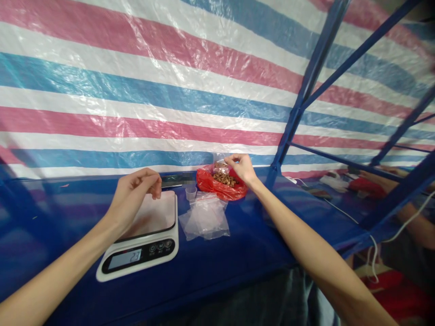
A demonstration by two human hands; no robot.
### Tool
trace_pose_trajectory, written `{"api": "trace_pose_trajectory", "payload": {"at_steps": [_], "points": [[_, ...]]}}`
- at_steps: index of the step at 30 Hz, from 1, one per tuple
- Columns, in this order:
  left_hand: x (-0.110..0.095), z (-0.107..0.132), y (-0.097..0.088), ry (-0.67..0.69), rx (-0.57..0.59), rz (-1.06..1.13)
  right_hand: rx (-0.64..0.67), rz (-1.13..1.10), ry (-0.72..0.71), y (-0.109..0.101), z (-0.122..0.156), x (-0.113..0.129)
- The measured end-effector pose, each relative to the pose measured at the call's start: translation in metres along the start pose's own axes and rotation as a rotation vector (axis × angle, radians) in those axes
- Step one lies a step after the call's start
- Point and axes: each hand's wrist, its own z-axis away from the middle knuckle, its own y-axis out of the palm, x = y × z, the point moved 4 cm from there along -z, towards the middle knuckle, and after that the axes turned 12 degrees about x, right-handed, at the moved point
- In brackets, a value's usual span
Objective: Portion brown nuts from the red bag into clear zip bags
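My right hand [242, 167] pinches the top corner of a small clear plastic bag [218, 158]. That bag is held over an open red plastic bag [207, 182] with small brown nut-like pieces [224, 180] in it. Brown shows through the clear plastic, but whether it lies inside or behind I cannot tell. Above the plate of a white kitchen scale [173, 246], my left hand [136, 192] is closed with curled fingers. Anything in its fingertips is hidden. The scale's display is lit. Between scale and red bag lies a pile of clear plastic bags [207, 219].
A small clear cup [190, 192] stands behind the bag pile, beside a dark flat object [171, 181]. The blue surface [217, 267] ends at a front edge. Blue metal posts [288, 131] rise on the right. Farther right are another person's arm [413, 222] and a white cable [374, 253].
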Motion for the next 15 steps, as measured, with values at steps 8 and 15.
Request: {"api": "trace_pose_trajectory", "payload": {"at_steps": [8, 15], "points": [[0.000, 0.000, 0.000, 0.003, 0.009, 0.019, -0.050, -0.094, -0.025, 0.015, 0.002, -0.008], [-0.003, 0.000, -0.001, 0.004, 0.001, 0.035, 0.020, -0.146, -0.027, 0.024, 0.006, -0.006]]}}
